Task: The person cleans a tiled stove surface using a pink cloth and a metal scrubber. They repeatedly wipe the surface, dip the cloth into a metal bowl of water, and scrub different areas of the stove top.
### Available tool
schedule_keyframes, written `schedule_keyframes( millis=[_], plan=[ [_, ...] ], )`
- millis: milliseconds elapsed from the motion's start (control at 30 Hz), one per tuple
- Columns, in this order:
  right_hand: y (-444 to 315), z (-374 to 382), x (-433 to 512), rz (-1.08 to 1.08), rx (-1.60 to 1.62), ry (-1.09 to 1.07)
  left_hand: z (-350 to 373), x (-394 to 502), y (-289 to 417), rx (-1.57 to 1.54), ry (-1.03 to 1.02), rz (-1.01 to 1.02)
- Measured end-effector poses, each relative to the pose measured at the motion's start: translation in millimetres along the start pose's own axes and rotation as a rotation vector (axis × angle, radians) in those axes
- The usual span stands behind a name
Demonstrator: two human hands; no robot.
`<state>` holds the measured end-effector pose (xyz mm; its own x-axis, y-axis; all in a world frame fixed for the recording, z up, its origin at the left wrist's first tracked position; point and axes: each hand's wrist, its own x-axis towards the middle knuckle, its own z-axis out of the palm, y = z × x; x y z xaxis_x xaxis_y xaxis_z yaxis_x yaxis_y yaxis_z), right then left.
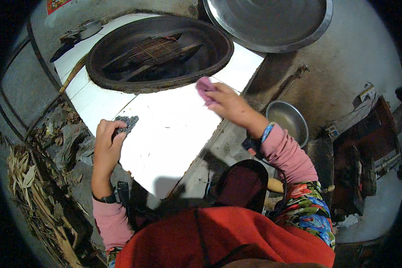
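Observation:
My right hand (228,104) grips a bunched pink cloth (205,87) above the white tiled stove top (167,130), close to the near right rim of a large built-in wok (144,87). Between the thumb and fingers of my left hand (108,139) is a dark speckled scouring pad or cloth (130,123), at the stove top's left edge. Small dark bits are scattered on the bright tiles between my hands. Inside the wok rests a bamboo slatted rack (154,52) with wooden sticks around it.
A big metal lid or basin (271,25) leans at the back right. Below my right forearm sits a metal bowl (288,122) with liquid. A straw brush (73,73) and a lidded pot (89,30) are on the left. Firewood (50,214) lies on the floor.

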<state>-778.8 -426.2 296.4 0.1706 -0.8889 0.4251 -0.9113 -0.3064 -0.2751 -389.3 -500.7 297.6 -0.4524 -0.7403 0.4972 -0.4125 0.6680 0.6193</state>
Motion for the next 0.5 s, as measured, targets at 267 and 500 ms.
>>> schedule_keyframes(
  millis=[267, 500],
  plan=[
    [212, -43, 21, 0.381, -0.245, 0.031, 6, 7, -2, 0.043, -0.012, -0.020],
    [242, -39, 38, 0.445, -0.394, 0.051, 6, 8, 2, 0.087, 0.008, 0.030]
  ],
)
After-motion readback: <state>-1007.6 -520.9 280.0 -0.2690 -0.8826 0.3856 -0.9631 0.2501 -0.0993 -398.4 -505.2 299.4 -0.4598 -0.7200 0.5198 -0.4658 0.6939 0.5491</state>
